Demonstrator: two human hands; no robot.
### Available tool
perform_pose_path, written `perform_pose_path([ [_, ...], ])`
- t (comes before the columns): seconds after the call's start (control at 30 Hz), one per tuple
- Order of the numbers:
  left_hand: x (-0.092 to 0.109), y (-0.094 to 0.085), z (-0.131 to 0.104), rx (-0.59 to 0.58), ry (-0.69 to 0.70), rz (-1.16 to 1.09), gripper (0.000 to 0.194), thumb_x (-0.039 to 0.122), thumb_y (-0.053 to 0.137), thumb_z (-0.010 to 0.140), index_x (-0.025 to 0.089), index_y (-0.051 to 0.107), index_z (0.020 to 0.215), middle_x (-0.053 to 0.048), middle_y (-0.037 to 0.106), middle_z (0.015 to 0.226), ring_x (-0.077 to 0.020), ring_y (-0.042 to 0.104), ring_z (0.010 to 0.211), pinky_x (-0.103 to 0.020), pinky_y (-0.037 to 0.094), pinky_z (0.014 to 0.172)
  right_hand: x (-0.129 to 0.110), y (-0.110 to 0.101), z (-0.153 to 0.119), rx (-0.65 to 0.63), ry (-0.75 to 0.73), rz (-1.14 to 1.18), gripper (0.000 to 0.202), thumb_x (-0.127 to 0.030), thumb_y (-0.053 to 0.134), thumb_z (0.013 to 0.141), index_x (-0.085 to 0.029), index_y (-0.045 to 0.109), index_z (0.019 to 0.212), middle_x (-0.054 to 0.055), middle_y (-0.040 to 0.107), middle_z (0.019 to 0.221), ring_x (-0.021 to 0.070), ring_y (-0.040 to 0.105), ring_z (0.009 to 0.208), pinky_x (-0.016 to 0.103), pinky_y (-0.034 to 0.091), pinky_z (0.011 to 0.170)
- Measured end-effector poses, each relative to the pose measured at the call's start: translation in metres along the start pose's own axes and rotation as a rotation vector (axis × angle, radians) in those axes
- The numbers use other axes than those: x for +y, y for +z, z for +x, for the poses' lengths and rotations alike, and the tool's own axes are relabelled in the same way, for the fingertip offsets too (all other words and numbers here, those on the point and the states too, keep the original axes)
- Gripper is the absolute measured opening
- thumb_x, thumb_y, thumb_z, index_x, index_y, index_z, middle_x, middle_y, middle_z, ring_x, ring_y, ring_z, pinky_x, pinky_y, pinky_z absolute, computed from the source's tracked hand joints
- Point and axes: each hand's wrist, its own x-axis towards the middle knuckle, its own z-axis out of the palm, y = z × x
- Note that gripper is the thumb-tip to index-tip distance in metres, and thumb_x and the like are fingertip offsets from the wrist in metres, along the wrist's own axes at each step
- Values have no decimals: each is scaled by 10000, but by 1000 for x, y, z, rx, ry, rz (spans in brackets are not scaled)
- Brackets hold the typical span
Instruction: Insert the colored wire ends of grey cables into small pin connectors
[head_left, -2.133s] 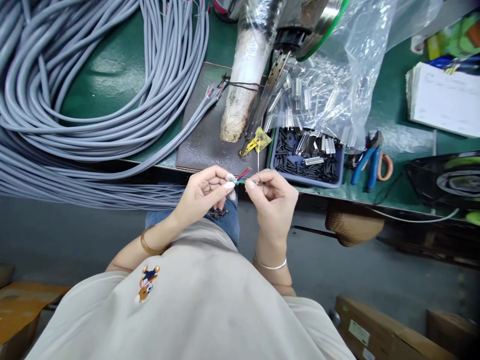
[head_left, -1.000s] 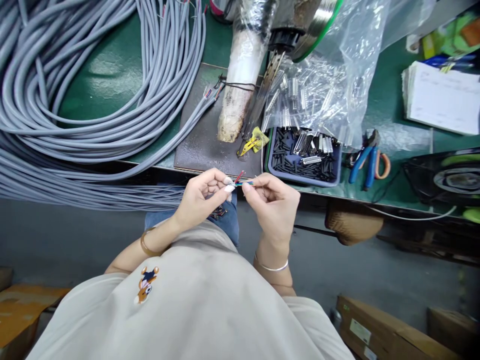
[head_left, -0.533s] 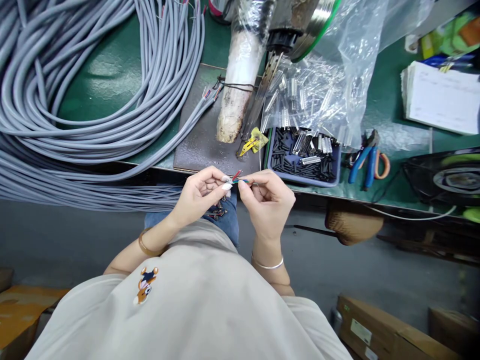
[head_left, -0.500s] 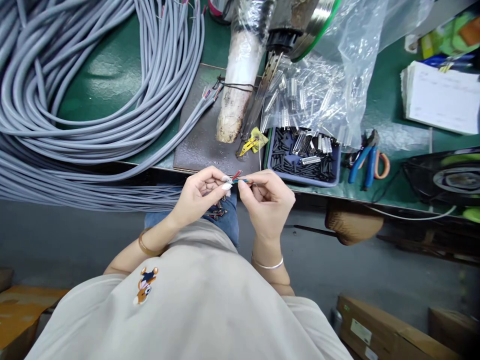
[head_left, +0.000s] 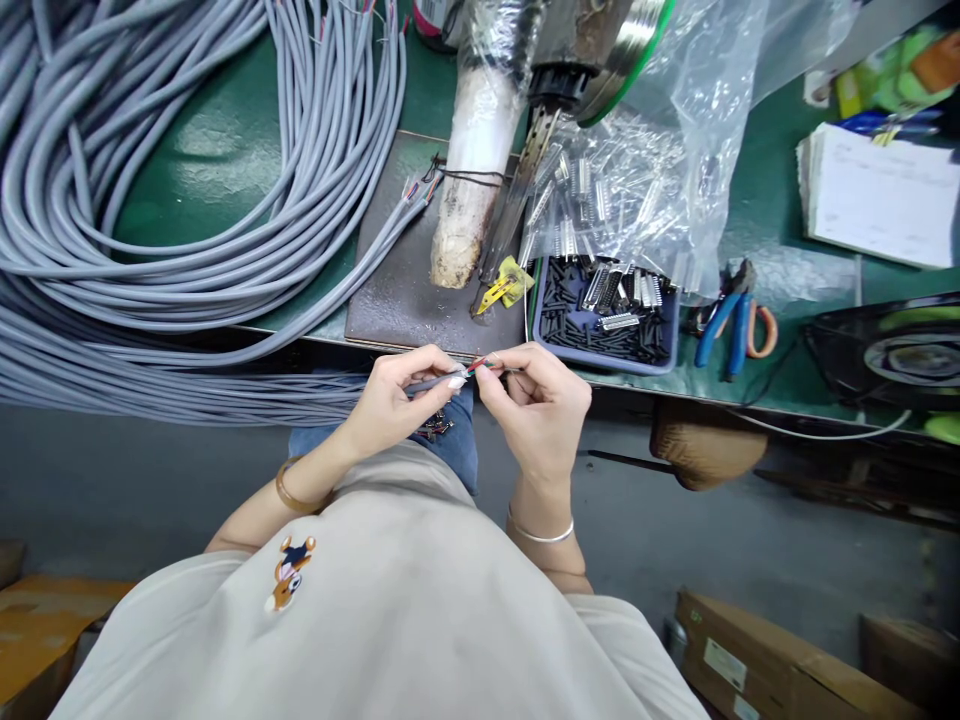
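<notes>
My left hand [head_left: 397, 400] pinches a grey cable [head_left: 433, 382] near its stripped end, just off the bench's front edge. Thin coloured wires [head_left: 477, 366], red and green among them, stick out of that end. The fingertips of my right hand [head_left: 536, 405] are closed on these wires, close beside my left fingertips. Behind the hands lies a dark board [head_left: 390, 300], with the stripped ends of other grey cables [head_left: 416, 198] over it. To the right of the board is a blue tray [head_left: 600, 355] of black sleeves and metal connectors.
Coiled grey cables [head_left: 225, 245] cover the left of the green bench [head_left: 780, 200]. A white wrapped rod [head_left: 480, 150], a solder spool [head_left: 637, 60] and a plastic bag [head_left: 712, 130] stand behind. Blue-handled pliers [head_left: 727, 325], a paper pad [head_left: 885, 195] and a black fan-like object [head_left: 892, 350] are at right.
The red wire, which pointed up apart from the others, now lies between my right fingertips. More grey cable shows in my left hand, and its fingertips sit slightly lower.
</notes>
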Motion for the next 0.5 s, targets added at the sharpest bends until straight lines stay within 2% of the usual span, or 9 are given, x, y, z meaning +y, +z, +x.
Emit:
perform_pose_path([
  [0.13, 1, 0, 0, -19, 6, 59, 177, 305, 685, 913, 143, 707, 843, -38, 681, 766, -114, 595, 688, -217, 482, 658, 0, -5, 2, -38, -8, -2, 86, -187, 683, 861, -200, 703, 778, -33, 632, 697, 51, 354, 492, 248, 315, 507],
  [0.27, 5, 3, 1, -1, -73, -77, 172, 308, 738, 846, 148, 674, 844, -16, 658, 742, -90, 569, 643, -193, 463, 616, 0, -6, 3, -76, 119, 107, 93, -228, 680, 836, -190, 699, 753, -35, 604, 685, 33, 290, 463, 237, 237, 456],
  [0.4, 10, 7, 3, 49, -188, -223, 322, 353, 838, 739, 163, 578, 752, 60, 512, 606, -41, 399, 520, -164, 336, 502, 0, -1, 2, -141, 286, 317, 122, -286, 701, 798, -187, 680, 729, -65, 519, 632, 16, 237, 432, 224, 140, 415],
  [0.5, 12, 8, 3, 88, -178, -208, 297, 383, 806, 788, 157, 615, 764, 69, 469, 579, -43, 354, 514, -180, 304, 505, 0, 3, 0, -139, 280, 342, 101, -263, 703, 802, -187, 681, 739, -76, 489, 615, 16, 242, 438, 222, 146, 425],
])
